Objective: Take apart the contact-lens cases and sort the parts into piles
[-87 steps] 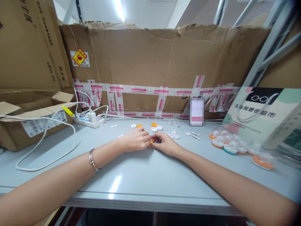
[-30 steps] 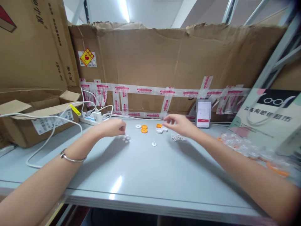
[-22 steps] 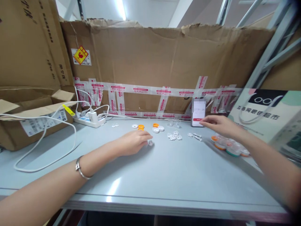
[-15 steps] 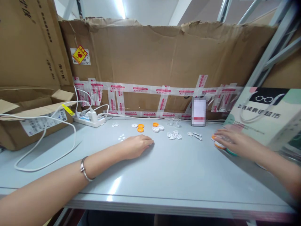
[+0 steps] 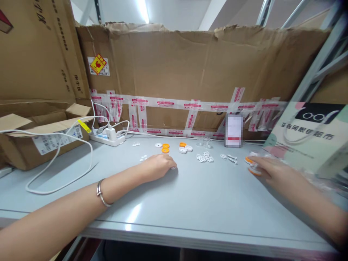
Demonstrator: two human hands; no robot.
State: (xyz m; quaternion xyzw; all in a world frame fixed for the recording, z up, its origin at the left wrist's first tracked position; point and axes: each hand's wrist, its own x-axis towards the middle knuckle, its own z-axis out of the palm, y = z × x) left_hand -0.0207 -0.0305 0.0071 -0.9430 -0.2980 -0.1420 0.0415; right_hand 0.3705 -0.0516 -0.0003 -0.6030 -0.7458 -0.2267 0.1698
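My left hand rests on the grey table with its fingers curled down round a small white piece, partly hidden at the fingertips. At the right, my right hand is blurred, its fingertips at an orange and white round part; whether it grips the part cannot be seen. Orange rings and white rings lie behind my left hand, with small white discs to their left. Between the hands are a pile of white openwork pieces and thin white pieces.
Clear cups and a phone stand at the back before a large cardboard box. A power strip, a looping white cable and an open carton are at the left. A paper bag stands at the right.
The view has shifted slightly left. My left fingers have curled in, and a white piece now shows at their tips. My right hand has drawn back a little at the orange and white parts.
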